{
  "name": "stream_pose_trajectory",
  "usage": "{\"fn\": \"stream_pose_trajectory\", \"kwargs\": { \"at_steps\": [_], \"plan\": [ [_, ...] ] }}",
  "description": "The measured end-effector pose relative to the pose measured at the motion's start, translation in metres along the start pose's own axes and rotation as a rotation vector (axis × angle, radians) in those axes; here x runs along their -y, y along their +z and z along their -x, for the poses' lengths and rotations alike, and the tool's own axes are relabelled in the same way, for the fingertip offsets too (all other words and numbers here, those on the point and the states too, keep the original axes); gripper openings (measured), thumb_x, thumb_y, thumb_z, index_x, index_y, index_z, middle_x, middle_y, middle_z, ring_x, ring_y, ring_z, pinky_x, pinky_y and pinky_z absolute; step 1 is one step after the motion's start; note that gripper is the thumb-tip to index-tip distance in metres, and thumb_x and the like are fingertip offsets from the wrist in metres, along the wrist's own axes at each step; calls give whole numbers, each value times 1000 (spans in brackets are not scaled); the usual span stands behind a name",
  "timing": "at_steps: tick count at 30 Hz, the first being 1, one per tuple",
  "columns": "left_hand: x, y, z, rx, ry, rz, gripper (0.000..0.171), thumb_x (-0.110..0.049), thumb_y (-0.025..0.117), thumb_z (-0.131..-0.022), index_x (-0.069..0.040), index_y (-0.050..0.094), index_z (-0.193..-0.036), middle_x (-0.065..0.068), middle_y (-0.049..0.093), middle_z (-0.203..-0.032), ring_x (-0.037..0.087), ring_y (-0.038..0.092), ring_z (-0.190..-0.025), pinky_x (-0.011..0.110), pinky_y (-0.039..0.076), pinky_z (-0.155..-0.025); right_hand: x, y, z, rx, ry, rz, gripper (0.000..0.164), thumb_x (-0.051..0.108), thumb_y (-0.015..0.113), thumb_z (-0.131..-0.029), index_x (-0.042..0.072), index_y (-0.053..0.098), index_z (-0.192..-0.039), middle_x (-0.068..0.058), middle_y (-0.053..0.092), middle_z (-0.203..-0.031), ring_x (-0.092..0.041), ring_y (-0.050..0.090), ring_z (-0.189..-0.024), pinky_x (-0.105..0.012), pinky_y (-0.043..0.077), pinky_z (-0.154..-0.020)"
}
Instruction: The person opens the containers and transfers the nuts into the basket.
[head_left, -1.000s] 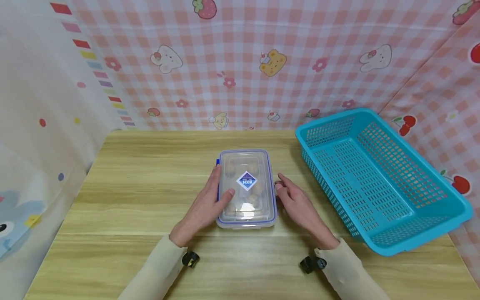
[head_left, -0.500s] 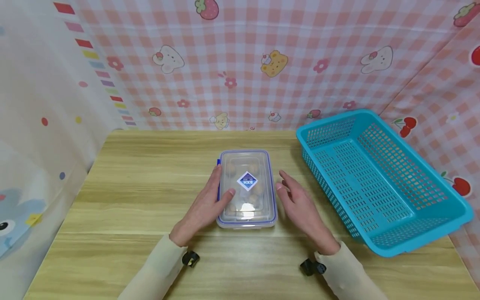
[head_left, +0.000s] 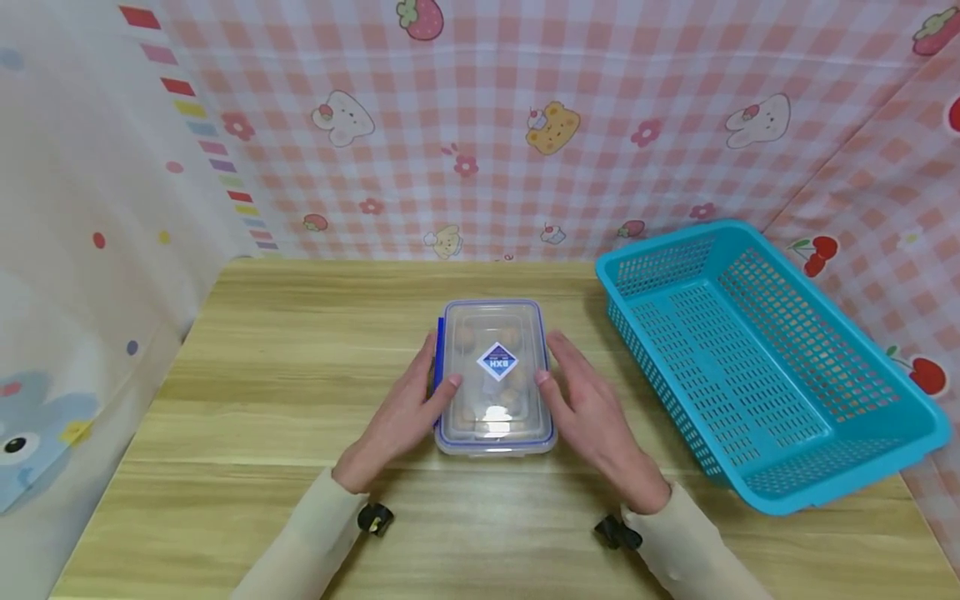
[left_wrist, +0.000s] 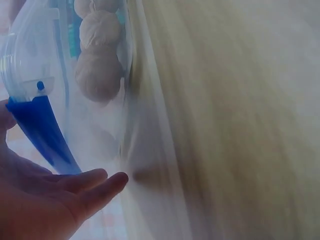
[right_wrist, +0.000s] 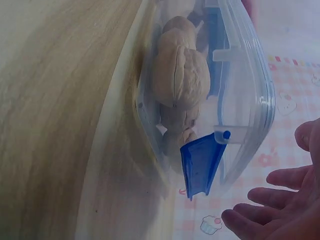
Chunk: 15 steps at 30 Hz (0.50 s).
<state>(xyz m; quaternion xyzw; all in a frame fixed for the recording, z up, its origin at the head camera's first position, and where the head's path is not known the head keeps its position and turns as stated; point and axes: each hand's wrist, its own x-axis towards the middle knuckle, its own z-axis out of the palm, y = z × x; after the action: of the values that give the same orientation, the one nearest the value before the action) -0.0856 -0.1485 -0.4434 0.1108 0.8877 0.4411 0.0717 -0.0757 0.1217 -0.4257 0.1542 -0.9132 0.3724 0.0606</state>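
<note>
A clear lidded food container (head_left: pixel 497 417) with a blue seal stands on the table, its diamond label on the lid. Walnuts (right_wrist: pixel 181 75) show through its side in the right wrist view. My left hand (head_left: pixel 400 412) lies along the left side, thumb over the lid's edge, fingers relaxed beside a blue latch (left_wrist: pixel 41 131) that tilts outward. Opposite it, my right hand (head_left: pixel 592 404) is at the right side with fingers extended and thumb at the lid's edge. In the right wrist view these fingers stand apart from another outward-tilted blue latch (right_wrist: pixel 202 162).
A turquoise slotted basket (head_left: pixel 738 367) stands at the right of the wooden table (head_left: pixel 300 375). Behind the table hangs a pink checked cloth (head_left: pixel 480 167) with cartoon prints, and a white printed cloth (head_left: pixel 90 292) borders the left.
My right hand's curled fingers have straightened, first moving off the container's right side and then back to its edge. My left hand has shifted slightly outward, showing more of the left blue latch.
</note>
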Motion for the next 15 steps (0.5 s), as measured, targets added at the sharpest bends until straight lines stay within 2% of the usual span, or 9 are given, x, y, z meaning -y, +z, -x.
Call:
{"fn": "stream_pose_trajectory", "kwargs": {
  "at_steps": [6, 10, 15],
  "plan": [
    [4, -5, 4, -32, -52, 93, 78, -49, 44, -109, -11, 10, -167, 16, 25, -169, 36, 38, -149, 49, 36, -119, 5, 4, 0, 2, -86, 76, 59, 34, 53, -108, 1, 44, -156, -19, 37, -164, -38, 36, -150, -57, 35, -120],
    [5, -7, 4, -59, -58, 124, 72, -43, 44, -111, -8, 14, -167, 20, 34, -165, 38, 44, -145, 49, 41, -116, 8, 6, -2, 21, -135, 125, 58, 36, 54, -107, 3, 48, -154, -19, 39, -162, -41, 36, -149, -60, 36, -118],
    [5, -10, 4, -82, -76, 172, 65, -33, 44, -112, -5, 19, -165, 23, 40, -161, 39, 48, -142, 50, 44, -114, 12, 7, -7, 77, -168, 211, 59, 41, 51, -107, 9, 47, -156, -16, 38, -163, -39, 30, -152, -60, 32, -121]
  ]
}}
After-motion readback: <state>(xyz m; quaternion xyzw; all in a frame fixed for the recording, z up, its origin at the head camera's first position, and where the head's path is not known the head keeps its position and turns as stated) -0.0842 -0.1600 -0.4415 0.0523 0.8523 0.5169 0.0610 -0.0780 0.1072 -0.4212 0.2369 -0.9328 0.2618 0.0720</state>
